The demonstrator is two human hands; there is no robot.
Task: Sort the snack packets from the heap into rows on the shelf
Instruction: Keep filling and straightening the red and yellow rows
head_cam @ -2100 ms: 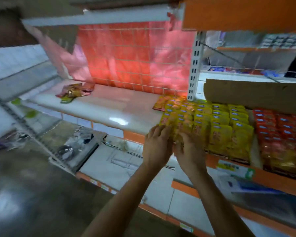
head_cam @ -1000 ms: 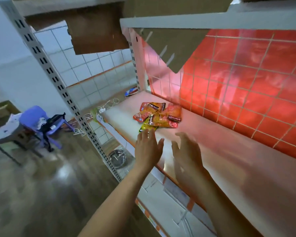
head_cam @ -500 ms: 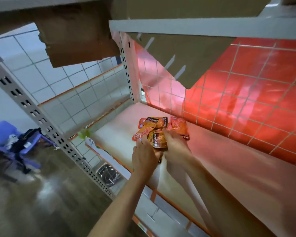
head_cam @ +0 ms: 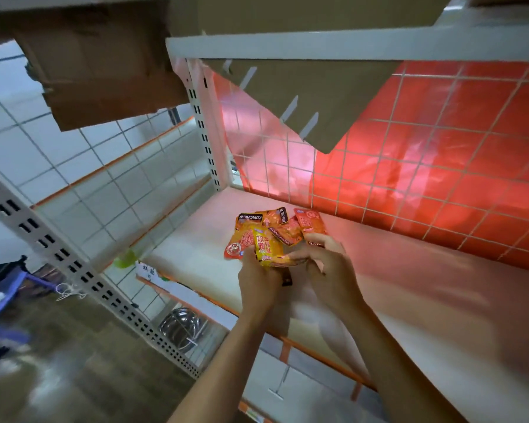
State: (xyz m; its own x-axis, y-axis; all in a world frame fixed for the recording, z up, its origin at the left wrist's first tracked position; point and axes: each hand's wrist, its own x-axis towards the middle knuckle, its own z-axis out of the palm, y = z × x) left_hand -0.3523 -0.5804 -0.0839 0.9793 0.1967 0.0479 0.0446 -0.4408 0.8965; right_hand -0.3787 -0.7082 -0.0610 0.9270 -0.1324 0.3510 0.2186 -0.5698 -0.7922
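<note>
As L-hand grips pkts, R-hand pinches some.

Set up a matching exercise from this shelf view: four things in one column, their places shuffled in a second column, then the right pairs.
Things
1. yellow packet
2. steel bowl
3. cardboard box
4. red packet

Places
A. low down, beneath the shelf
B. right end of the heap, nearest the red back panel
C. held between the left hand and the right hand
D. overhead, top left

Pairs: 1-C, 2-A, 3-D, 4-B
</note>
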